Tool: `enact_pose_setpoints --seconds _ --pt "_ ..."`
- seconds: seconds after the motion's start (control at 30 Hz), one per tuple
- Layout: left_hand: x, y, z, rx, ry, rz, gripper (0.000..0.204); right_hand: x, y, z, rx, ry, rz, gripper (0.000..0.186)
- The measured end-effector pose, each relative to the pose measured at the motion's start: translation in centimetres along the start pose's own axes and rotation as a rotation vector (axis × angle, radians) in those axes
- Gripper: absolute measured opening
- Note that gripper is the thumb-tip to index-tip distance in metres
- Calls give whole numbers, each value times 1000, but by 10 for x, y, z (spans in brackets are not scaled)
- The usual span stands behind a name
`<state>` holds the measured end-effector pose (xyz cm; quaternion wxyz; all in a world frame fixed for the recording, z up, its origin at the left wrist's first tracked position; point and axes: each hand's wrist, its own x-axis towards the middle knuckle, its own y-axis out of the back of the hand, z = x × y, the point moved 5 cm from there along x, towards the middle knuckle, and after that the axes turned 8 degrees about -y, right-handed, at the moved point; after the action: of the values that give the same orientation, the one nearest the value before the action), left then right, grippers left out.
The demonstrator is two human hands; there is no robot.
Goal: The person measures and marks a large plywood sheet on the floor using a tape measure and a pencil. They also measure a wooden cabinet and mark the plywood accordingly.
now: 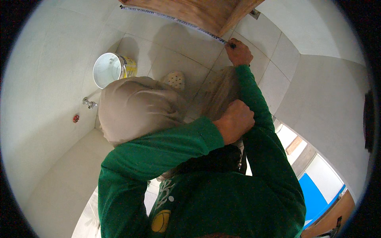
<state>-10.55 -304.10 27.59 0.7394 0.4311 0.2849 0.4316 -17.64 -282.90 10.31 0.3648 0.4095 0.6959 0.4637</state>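
Observation:
My right hand reaches forward, closed around the dark end of a long, thin pale strip with dark marks along it. The strip runs up and left along the lower edge of a brown wooden piece, ending in a dark tip; its exact kind is too small to tell. My left hand is curled closed, crossed over toward my right forearm above my knee. Its fingertips are hidden, so what it may hold does not show.
A white bucket with a yellow label stands by the left wall. A metal tap and a red valve handle stick out from that wall. Below the wooden piece lies a tiled floor; a drain sits near the far right wall.

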Motion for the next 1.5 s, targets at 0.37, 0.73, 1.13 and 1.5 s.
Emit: enact_pose_setpoints --seconds 0.37,0.73,1.13,1.5 --pt "-5 2 -7 4 47 -37 14 0 -4 -5 30 -53 19 31" --pt "-3 8 -6 47 63 44 11 6 -4 -15 -26 -64 22 37" --pt "4 4 -4 60 63 -68 17 0 -7 -13 18 0 42 35" --pt "3 7 -6 37 42 0 12 1 -3 -17 -2 -35 -15 35"
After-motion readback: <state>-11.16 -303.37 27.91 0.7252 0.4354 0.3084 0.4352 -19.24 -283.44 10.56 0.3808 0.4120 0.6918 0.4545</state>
